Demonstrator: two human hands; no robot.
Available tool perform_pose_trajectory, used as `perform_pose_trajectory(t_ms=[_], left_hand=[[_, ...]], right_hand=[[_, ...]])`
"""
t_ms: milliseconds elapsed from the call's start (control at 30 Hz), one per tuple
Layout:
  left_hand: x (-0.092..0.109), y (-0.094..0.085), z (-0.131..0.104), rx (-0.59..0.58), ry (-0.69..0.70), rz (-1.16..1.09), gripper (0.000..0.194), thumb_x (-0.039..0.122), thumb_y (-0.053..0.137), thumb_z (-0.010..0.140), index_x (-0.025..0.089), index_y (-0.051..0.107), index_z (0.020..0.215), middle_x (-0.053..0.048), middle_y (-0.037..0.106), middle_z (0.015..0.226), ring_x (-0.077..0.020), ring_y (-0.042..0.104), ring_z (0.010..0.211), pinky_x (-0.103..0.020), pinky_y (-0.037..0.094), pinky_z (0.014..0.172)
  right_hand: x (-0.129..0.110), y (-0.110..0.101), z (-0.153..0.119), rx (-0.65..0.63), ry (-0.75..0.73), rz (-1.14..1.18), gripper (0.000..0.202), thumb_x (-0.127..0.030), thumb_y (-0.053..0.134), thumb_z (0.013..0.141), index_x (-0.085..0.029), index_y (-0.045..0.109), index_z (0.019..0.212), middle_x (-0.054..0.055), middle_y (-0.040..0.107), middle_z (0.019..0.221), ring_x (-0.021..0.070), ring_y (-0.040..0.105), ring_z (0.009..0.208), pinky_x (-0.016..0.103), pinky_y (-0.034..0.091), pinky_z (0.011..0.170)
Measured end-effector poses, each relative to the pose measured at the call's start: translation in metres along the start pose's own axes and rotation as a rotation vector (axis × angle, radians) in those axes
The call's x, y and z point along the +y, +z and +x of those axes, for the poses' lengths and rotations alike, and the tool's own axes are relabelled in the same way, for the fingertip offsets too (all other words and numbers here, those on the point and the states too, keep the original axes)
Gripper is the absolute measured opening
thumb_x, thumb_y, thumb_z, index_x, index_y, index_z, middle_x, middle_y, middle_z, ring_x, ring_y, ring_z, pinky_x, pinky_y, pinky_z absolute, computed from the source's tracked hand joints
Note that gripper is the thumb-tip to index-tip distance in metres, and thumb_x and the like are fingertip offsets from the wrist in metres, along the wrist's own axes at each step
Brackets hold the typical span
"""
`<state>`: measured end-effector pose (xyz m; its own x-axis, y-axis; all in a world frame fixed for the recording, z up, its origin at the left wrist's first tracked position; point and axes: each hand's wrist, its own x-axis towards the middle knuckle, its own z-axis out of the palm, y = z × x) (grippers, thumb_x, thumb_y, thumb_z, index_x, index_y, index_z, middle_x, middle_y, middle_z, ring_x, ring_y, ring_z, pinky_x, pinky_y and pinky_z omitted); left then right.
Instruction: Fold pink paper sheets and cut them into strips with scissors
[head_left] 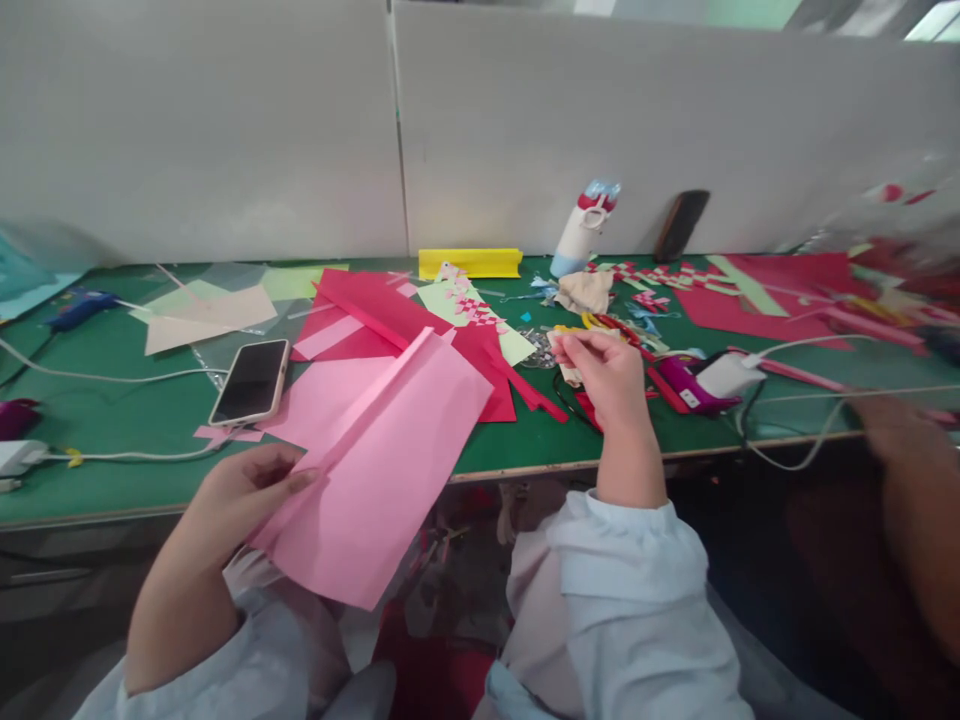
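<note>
My left hand pinches a pink sheet of paper near its lower left edge. A narrow folded strip runs along the sheet, which is tilted in front of the table's edge. My right hand is raised over the front of the table, thumb and fingertips pressed together; whatever is between them is too small to make out. Behind its fingers are yellow handles and a pale piece, both partly hidden. Red paper sheets and a pale green sheet with small pink pieces lie beyond the pink sheet.
On the green table lie a white-cased phone with a cable, a blue glue gun and a white charger. A white bottle and a dark phone stand by the partition. Another person's arm is at right.
</note>
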<state>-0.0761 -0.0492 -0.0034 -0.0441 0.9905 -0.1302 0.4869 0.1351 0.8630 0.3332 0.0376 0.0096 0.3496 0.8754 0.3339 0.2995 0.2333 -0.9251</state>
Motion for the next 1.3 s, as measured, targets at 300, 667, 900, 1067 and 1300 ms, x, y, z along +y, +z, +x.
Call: perform_pose_trajectory(t_ms=[300,667,900,1067,1300], left_hand=[[0.014,0.018,0.008,0.081,-0.17,-0.453,0.043,0.041,0.088,0.051,0.016,0.068,0.08,-0.002,0.069,0.074,-0.0144,0.061,0.063,-0.021,0.049,0.055],[0.034,0.048,0.022,0.144,-0.239,-0.747,0.044,0.034,0.09,0.044,0.019,0.06,0.073,0.004,0.067,0.063,-0.0112,0.06,0.05,-0.019,0.048,0.045],[0.057,0.088,0.033,0.051,-0.225,-0.87,0.04,0.026,0.088,0.047,0.018,0.059,0.073,0.004,0.068,0.068,-0.0117,0.063,0.061,-0.02,0.052,0.058],[0.064,0.11,0.045,0.004,-0.184,-0.911,0.037,0.022,0.088,0.047,0.017,0.059,0.069,0.003,0.066,0.067,-0.0104,0.065,0.068,-0.017,0.053,0.066],[0.067,0.116,0.054,-0.116,-0.237,-0.852,0.035,0.026,0.087,0.05,0.019,0.061,0.073,0.0,0.07,0.071,-0.019,0.069,0.066,-0.025,0.055,0.057]], right_hand=[[0.009,-0.015,0.003,0.134,0.15,0.046,0.031,-0.042,0.069,0.069,-0.014,0.072,0.082,0.004,0.069,0.069,0.0138,0.062,0.058,0.028,0.055,0.061],[0.01,0.005,-0.007,-0.31,0.189,-0.303,0.022,-0.032,0.055,0.081,-0.016,0.071,0.081,0.003,0.07,0.063,0.0132,0.064,0.055,0.021,0.048,0.052],[0.012,0.008,-0.001,-0.314,0.147,-0.471,0.022,-0.033,0.053,0.086,-0.018,0.069,0.084,0.003,0.073,0.07,0.0138,0.068,0.063,0.022,0.048,0.061],[0.013,-0.013,0.023,-0.195,0.105,-0.686,0.023,-0.031,0.052,0.088,-0.019,0.071,0.085,0.006,0.075,0.082,0.0196,0.069,0.082,0.025,0.048,0.071],[0.031,-0.054,0.085,-0.083,0.101,-0.984,0.024,-0.023,0.048,0.089,-0.018,0.071,0.093,0.01,0.073,0.102,0.0224,0.065,0.097,0.027,0.044,0.084]])
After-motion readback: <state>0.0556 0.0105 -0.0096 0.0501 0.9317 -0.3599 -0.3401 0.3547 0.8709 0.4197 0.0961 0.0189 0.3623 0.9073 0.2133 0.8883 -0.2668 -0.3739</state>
